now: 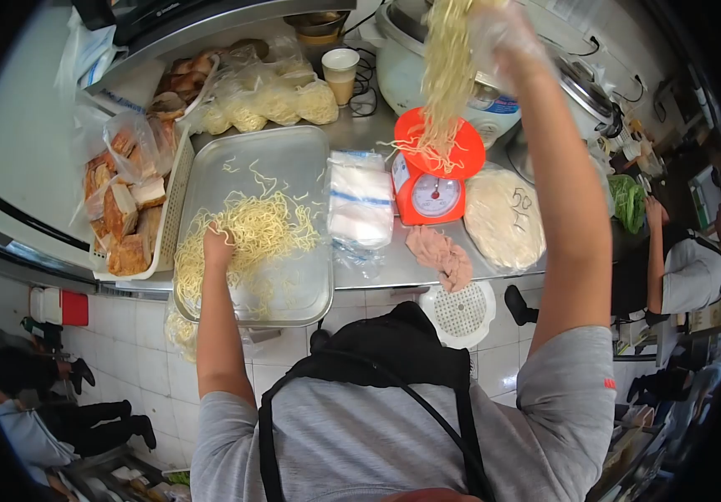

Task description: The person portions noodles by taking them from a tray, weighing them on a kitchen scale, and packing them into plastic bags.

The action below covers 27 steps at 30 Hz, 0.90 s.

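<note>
My right hand (504,40), in a clear plastic glove and blurred, is raised at the top of the head view, closed on a long bunch of yellow noodles (448,63). The strands hang down to the round red pan of a kitchen scale (433,194), where some lie loose. My left hand (220,244) is down among a heap of noodles (264,222) in a shallow metal tray (314,284). Its fingers are buried in the strands, so whether they grip any is hidden.
Left of the tray, a white basket (181,192) holds browned meat chunks. Bagged noodles (273,100) and a paper cup (340,75) stand behind. Plastic bags (360,205), a pink cloth (442,258) and a round wrapped pack (505,219) surround the scale. Other people work at both sides.
</note>
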### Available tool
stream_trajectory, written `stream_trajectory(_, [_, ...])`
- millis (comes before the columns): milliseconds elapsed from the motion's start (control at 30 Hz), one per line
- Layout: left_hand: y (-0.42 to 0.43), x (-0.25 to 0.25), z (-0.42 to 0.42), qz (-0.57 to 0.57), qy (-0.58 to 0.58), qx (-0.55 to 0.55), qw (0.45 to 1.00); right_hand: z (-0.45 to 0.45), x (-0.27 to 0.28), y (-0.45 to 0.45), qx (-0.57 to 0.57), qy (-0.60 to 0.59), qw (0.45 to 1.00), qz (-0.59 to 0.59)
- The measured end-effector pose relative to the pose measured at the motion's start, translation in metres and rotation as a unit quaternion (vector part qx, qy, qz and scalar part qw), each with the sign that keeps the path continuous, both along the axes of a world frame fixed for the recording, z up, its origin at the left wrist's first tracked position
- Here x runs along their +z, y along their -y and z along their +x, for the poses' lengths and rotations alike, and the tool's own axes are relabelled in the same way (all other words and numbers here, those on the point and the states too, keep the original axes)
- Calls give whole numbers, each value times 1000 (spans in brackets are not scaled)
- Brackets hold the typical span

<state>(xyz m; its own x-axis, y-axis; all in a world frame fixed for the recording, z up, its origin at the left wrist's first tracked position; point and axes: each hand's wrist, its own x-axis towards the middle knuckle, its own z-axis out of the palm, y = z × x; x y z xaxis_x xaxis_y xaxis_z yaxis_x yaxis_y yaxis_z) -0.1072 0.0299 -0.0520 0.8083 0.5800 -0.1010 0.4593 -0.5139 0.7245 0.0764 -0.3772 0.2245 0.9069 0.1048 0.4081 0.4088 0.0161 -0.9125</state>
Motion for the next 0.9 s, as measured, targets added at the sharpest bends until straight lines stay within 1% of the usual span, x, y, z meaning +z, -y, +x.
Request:
stream_trajectory(33, [-2, 3, 1, -9, -21, -16, 1000, 2, -11, 7, -6, -23, 1000, -19])
stream_trajectory(67, [-3, 4, 4, 75, -12, -30, 997, 3, -23, 14, -11, -47, 998, -40])
stream_trajectory(100, [-4, 6, 8, 164, -101, -53, 980, 3, -33, 18, -28, -55, 989, -133])
stream_trajectory(133, [14, 38, 8, 251, -188, -75, 947, 3, -40, 22, -63, -24, 945, -320])
stream_trajectory(167, [29, 66, 8, 333, -273, -95, 898, 0, -47, 24, -95, 6, 864, -495])
stream_trajectory(233, [49, 102, 17, 324, -301, -132, 887, 5, -72, 25, -74, 47, 822, -563])
stream_trajectory(267, [55, 111, 25, 319, -315, -151, 881, 6, -81, 26, -63, 66, 798, -596])
stream_trajectory(333, [60, 101, 49, 341, -236, -189, 890, 7, -88, 32, 3, 98, 786, -611])
stream_trajectory(367, [68, 104, 60, 350, -197, -210, 891, 8, -91, 35, 36, 113, 778, -617])
stream_trajectory(433, [110, 114, 84, 310, -129, -227, 914, 12, -88, 36, 68, 71, 772, -628])
stream_trajectory(500, [134, 85, 114, 271, 22, -272, 923, 13, -82, 37, 101, 46, 761, -639])
stream_trajectory(533, [151, 75, 129, 261, 40, -292, 919, 12, -79, 39, 118, 43, 754, -645])
stream_trajectory(633, [195, 37, 164, 243, 113, -333, 904, 9, -68, 42, 118, 61, 756, -641])
stream_trajectory(700, [216, 9, 176, 331, 94, -306, 888, 6, -62, 46, 105, 72, 768, -627])
stream_trajectory(733, [224, 4, 178, 374, 83, -291, 877, 3, -59, 48, 99, 72, 777, -618])
stream_trajectory(767, [229, -1, 179, 377, 71, -294, 875, -2, -54, 49, 96, 73, 784, -609])
stream_trajectory(833, [234, -9, 176, 382, 45, -299, 873, -16, -33, 52, 69, 77, 778, -620])
stream_trajectory(867, [234, -17, 179, 363, 46, -301, 881, -20, -27, 52, 58, 80, 774, -625])
stream_trajectory(900, [232, -27, 184, 344, 46, -300, 889, -18, -31, 54, 45, 127, 801, -583])
